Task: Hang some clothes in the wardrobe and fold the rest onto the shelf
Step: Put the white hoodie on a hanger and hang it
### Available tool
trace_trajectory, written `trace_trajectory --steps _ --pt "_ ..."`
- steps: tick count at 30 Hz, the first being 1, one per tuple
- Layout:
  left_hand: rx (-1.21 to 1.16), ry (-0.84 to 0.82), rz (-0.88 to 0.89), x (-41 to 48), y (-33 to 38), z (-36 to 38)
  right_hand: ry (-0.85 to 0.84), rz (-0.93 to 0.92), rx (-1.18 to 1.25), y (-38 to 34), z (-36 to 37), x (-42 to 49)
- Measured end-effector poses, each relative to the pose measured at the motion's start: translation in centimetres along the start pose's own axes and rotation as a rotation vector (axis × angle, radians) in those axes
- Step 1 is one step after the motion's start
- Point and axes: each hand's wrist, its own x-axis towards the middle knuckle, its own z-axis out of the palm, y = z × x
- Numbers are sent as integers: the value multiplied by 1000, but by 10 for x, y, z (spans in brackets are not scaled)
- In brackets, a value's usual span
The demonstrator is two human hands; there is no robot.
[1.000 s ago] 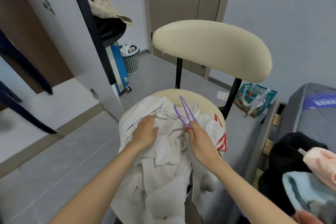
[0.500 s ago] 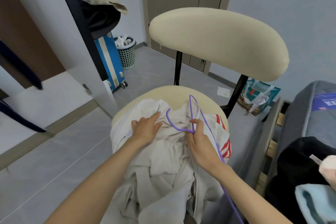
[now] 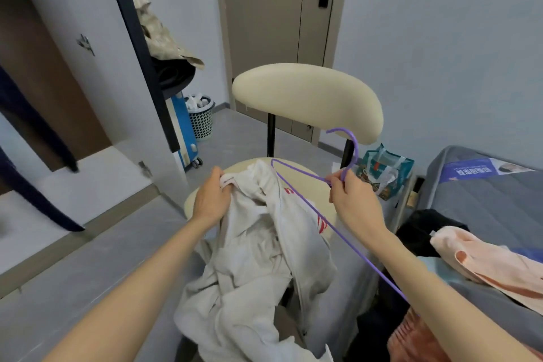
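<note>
A white garment [image 3: 258, 250] with red stripes lies crumpled over the seat of a cream chair [image 3: 308, 97] and hangs down toward me. My left hand [image 3: 210, 200] grips its collar near the label. My right hand [image 3: 349, 197] pinches the neck of a thin purple hanger [image 3: 305, 200], just below its hook. The hook points up in front of the chair back. One hanger arm reaches left over the garment, the other runs down along my right forearm.
The open wardrobe [image 3: 58, 97] stands at left, dark garments hanging inside. A blue suitcase [image 3: 183, 129] and a white bin [image 3: 201, 119] sit behind its door. A bed [image 3: 484, 200] at right carries peach [image 3: 484, 264], black and light blue clothes. A closed door [image 3: 279, 23] is behind the chair.
My right hand has lifted the hanger up and to the right, off the garment. My left hand has closed on the collar. The camera view has tilted up.
</note>
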Motion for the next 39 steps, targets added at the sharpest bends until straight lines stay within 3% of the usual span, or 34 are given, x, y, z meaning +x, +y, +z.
trace_trajectory --steps 8,15,18,23,27,31,35,39 --pt "52 121 199 -9 54 -52 103 91 180 -19 -48 -34" --pt "131 126 203 -18 73 -73 -143 97 44 -17 -56 -42" --pt "171 83 290 -21 80 -78 -220 102 18 -18 -39 -46" --pt "226 191 393 -26 94 -84 31 129 310 -20 -26 -49" --pt "242 142 432 -20 94 -91 236 55 510 -28 -29 -46" --pt "132 185 364 -16 92 -80 343 63 660 -36 -26 -38" --pt "80 -59 276 -18 86 -66 376 121 709 -38 -12 -33" --pt "199 -133 311 -24 70 -56 361 148 712 -27 0 -32"
